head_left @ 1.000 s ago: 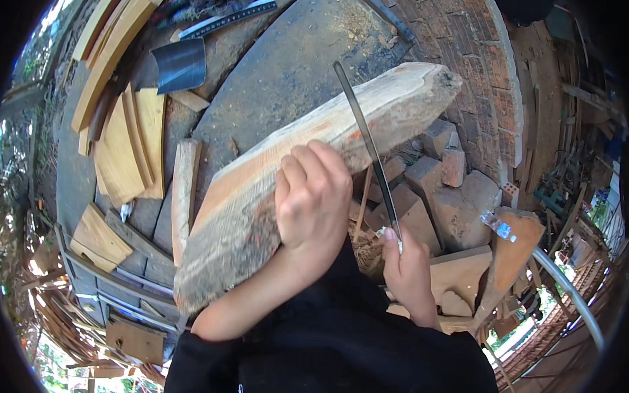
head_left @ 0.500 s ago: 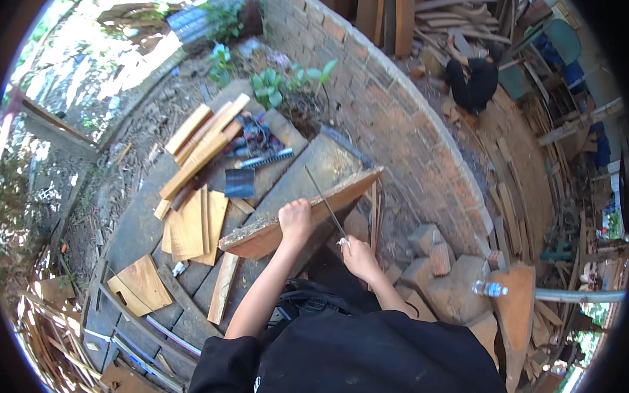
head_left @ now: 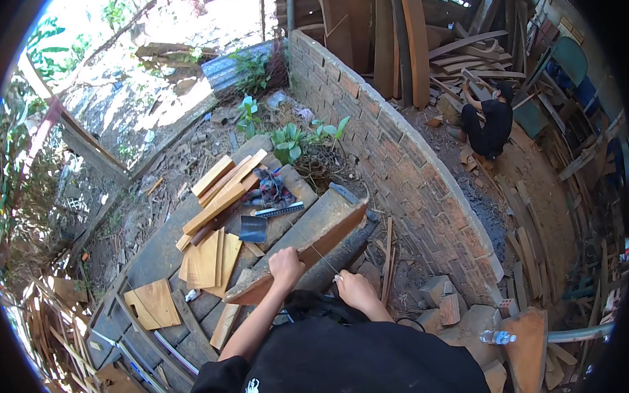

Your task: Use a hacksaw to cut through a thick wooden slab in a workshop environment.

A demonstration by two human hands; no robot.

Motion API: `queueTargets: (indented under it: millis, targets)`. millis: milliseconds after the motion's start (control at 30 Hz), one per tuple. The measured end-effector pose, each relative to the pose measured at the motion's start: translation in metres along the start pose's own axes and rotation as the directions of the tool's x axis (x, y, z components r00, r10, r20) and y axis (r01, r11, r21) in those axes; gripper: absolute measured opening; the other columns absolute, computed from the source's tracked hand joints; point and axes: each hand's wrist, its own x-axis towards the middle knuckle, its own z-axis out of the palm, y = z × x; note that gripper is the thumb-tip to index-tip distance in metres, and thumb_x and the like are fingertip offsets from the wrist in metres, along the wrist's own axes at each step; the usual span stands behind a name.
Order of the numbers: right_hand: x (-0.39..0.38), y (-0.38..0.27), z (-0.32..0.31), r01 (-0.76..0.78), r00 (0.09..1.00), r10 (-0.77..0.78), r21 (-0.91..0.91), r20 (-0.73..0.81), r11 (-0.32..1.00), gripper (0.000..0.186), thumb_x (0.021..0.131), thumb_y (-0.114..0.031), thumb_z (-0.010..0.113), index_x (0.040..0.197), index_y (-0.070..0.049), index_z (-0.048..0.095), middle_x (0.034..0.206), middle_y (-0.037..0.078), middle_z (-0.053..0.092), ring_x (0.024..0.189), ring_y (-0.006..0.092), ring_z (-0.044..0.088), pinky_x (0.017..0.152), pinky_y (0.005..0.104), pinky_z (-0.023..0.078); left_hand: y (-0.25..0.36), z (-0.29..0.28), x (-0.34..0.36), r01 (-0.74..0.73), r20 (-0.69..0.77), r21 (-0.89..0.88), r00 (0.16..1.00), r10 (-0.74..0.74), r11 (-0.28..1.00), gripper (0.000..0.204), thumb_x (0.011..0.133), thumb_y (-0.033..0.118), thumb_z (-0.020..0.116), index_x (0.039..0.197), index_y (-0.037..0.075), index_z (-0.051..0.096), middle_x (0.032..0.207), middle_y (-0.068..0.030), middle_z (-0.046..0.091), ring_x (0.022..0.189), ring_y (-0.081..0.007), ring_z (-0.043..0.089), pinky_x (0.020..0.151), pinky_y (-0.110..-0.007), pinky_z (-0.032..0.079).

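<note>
My left hand [head_left: 286, 265] grips the lower side of a thick rough-edged wooden plank [head_left: 344, 222] that slants across a dark bench top [head_left: 169, 237]. In my right hand [head_left: 356, 288] is the pale wrapped handle of a long, thin dark blade [head_left: 319, 253], which lies across the plank just right of my left hand. Cut yellow boards [head_left: 203, 264], stacked wood strips [head_left: 213, 178], a dark square sheet [head_left: 252, 229], a ruler [head_left: 279, 209] and a bundle of mottled cloth [head_left: 272, 187] lie beyond the plank on the bench.
A curved brick wall [head_left: 403, 159] runs along the right. Behind it a person in dark clothes [head_left: 489, 124] crouches among stacked planks [head_left: 412, 47]. Blocks [head_left: 439, 289], a plastic bottle [head_left: 498, 337] and a metal pipe [head_left: 580, 334] are at lower right; plants [head_left: 288, 143] grow beyond the bench.
My view has tilted up and away from the plank, showing more wall and the crouching person. Both hands still hold the plank and blade, which now sit smaller and lower in view.
</note>
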Motion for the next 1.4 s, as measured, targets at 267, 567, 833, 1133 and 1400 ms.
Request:
queueTargets:
  millis: [267, 567, 833, 1133, 1400]
  targets:
    - [0.036, 0.005, -0.004, 0.005, 0.999, -0.006, -0.02, -0.038, 1.0, 0.028, 0.088, -0.026, 0.043, 0.084, -0.001, 0.054, 0.079, 0.026, 0.059, 0.079, 0.0429, 0.057, 0.07, 0.0514, 0.044, 0.004, 0.016, 0.031, -0.017, -0.072, -0.014, 0.997, 0.016, 1.0, 0.013, 0.061, 0.01, 0.059, 0.07, 0.002, 0.064, 0.071, -0.0182, 0.063, 0.069, -0.0304, 0.064, 0.061, -0.038, 0.05]
    - [0.056, -0.002, 0.006, -0.028, 1.0, 0.028, -0.03, 0.002, 0.999, 0.029, 0.088, -0.027, 0.042, 0.088, -0.001, 0.056, 0.087, 0.025, 0.061, 0.086, 0.0402, 0.058, 0.077, 0.0484, 0.046, -0.005, 0.026, 0.048, -0.021, -0.029, 0.08, 0.999, 0.023, 0.997, 0.01, 0.063, 0.01, 0.059, 0.071, 0.003, 0.063, 0.073, -0.0171, 0.064, 0.07, -0.0289, 0.064, 0.061, -0.037, 0.051]
    - [0.057, 0.001, 0.01, -0.045, 0.999, 0.044, -0.027, -0.01, 0.999, 0.029, 0.088, -0.027, 0.042, 0.089, -0.002, 0.057, 0.088, 0.024, 0.061, 0.086, 0.0398, 0.058, 0.076, 0.0481, 0.046, -0.007, 0.028, 0.046, -0.047, -0.056, 0.098, 0.997, 0.052, 0.994, 0.011, 0.063, 0.011, 0.059, 0.072, 0.004, 0.06, 0.071, -0.0157, 0.063, 0.068, -0.0287, 0.064, 0.06, -0.037, 0.05]
    - [0.045, 0.009, 0.011, -0.048, 0.999, 0.048, 0.011, -0.026, 0.999, 0.03, 0.088, -0.027, 0.041, 0.088, -0.002, 0.056, 0.088, 0.024, 0.06, 0.087, 0.0406, 0.057, 0.077, 0.0488, 0.045, -0.005, 0.041, 0.036, -0.088, -0.147, 0.09, 0.984, 0.1, 0.992, 0.008, 0.063, 0.009, 0.058, 0.069, 0.004, 0.058, 0.071, -0.0154, 0.062, 0.067, -0.0285, 0.063, 0.058, -0.038, 0.049]
    - [0.031, 0.019, 0.016, -0.048, 0.997, 0.051, 0.052, -0.058, 0.997, 0.03, 0.089, -0.027, 0.041, 0.087, -0.001, 0.056, 0.084, 0.024, 0.06, 0.084, 0.0409, 0.058, 0.074, 0.0492, 0.045, 0.005, 0.044, 0.024, -0.109, -0.138, 0.119, 0.982, 0.126, 0.987, 0.005, 0.065, 0.007, 0.057, 0.07, 0.004, 0.056, 0.07, -0.014, 0.062, 0.067, -0.0279, 0.063, 0.058, -0.036, 0.049]
